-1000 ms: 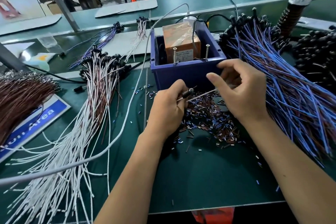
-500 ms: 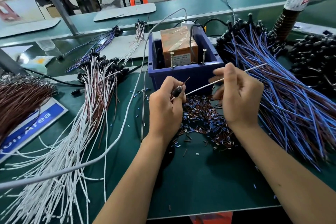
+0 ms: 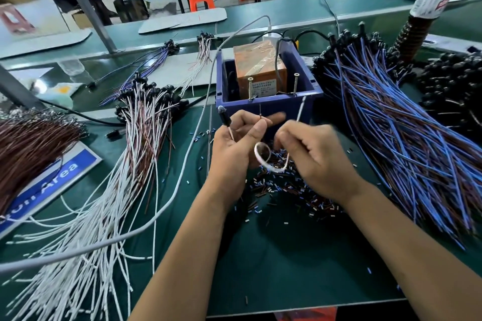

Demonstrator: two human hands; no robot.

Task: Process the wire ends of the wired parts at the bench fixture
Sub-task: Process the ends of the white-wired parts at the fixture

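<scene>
Wire point(image 3: 263, 161) now looped, earlier stretched straight between hands | left hand point(image 3: 234, 146) grip pinches brown end, right hand point(image 3: 313, 156) grip pinches white end | both tips raised toward blue fixture box point(image 3: 268, 105) | insertion likely next

Bright, even overhead light fills the scene; soft shadows fall on the bench point(image 3: 287, 263) beneath the forearms. Wide-angle distortion bends the frame's edges, and the upper background is slightly blurred.
</scene>
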